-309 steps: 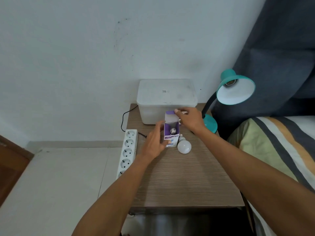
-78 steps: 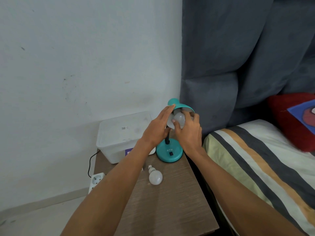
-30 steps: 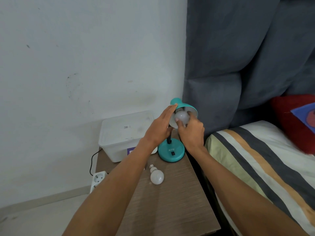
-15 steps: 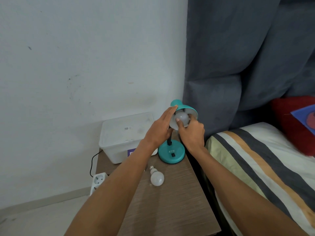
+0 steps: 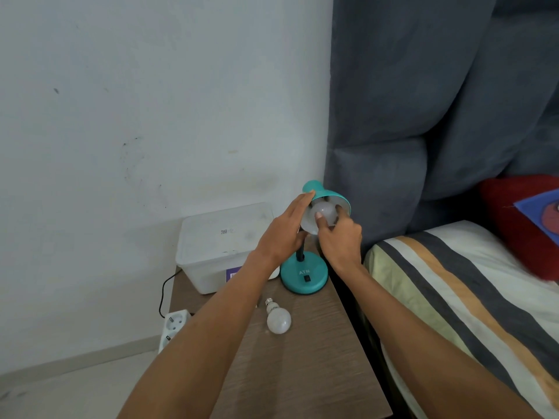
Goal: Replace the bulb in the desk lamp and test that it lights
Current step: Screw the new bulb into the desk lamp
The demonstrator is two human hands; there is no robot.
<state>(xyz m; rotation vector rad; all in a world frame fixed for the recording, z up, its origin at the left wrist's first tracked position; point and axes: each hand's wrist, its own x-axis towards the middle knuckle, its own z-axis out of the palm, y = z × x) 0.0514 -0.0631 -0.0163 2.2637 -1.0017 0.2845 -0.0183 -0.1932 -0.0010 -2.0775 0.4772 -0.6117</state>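
Note:
A teal desk lamp stands on the wooden bedside table point(image 5: 308, 367); its round base point(image 5: 304, 276) carries a black switch. My left hand point(image 5: 284, 229) holds the left rim of the teal shade point(image 5: 328, 193), fingers fairly straight along it. Inside the shade sits a white bulb point(image 5: 326, 211), and my right hand point(image 5: 340, 237) pinches it between thumb and fingers. The bulb's screw end is hidden in the shade. A second white bulb point(image 5: 278, 319) lies loose on the table, screw cap pointing away from me.
A translucent plastic box point(image 5: 217, 240) stands at the table's back left, with a purple bulb carton point(image 5: 232, 274) partly hidden behind my left forearm. A white power strip point(image 5: 174, 326) hangs off the table's left edge. A striped bed point(image 5: 453, 297) borders the right.
My right hand's fingers have shifted slightly around the bulb in the shade. The left hand has stayed on the shade rim. The view has drifted a little.

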